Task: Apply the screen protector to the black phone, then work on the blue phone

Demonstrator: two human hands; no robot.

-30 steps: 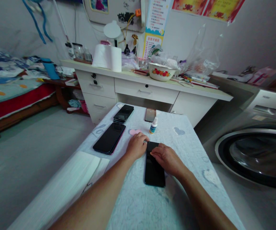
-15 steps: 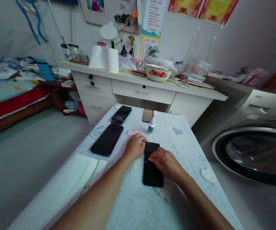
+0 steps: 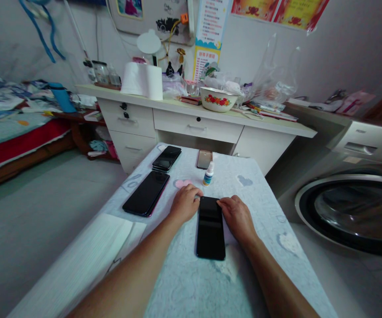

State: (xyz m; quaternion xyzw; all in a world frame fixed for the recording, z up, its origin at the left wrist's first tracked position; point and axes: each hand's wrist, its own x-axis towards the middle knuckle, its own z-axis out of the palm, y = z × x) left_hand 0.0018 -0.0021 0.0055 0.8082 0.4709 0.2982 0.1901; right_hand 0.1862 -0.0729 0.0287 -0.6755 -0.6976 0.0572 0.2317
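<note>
Presently, I am logging through the head view one dark phone (image 3: 210, 238) that is lying flat, glossy side up, on the cloth-covered counter (image 3: 184, 282), its far end sitting between the two hands. Its long axis is running lengthwise, from the wearer's side toward the far edge, so most of its length is extending back between the forearms. The left hand (image 3: 186, 203) is resting, fingers curled, at the far-left corner; the right hand (image 3: 239, 217) is reaching the far-right corner with its fingertips. Neither is looking clearly nearer. The hands are sitting apart from each other, and I am not able to tell whether either is gripping the phone or only touching it. Containers: a small bottle (image 3: 208, 174) with a white cap is standing upright just beyond the phone's far end, its label hiding the fill. On the rear counter (image 3: 293, 126), a flowered bowl (image 3: 219, 100) is standing among clutter; pale, crumpled stuff is showing above its rim, and I am not resolving whether that is inside or behind. A glass jar (image 3: 100, 70) is standing farther left, contents too small to read; a clear plastic bag (image 3: 278, 88) is slumping at right, holding something indistinct.
</note>
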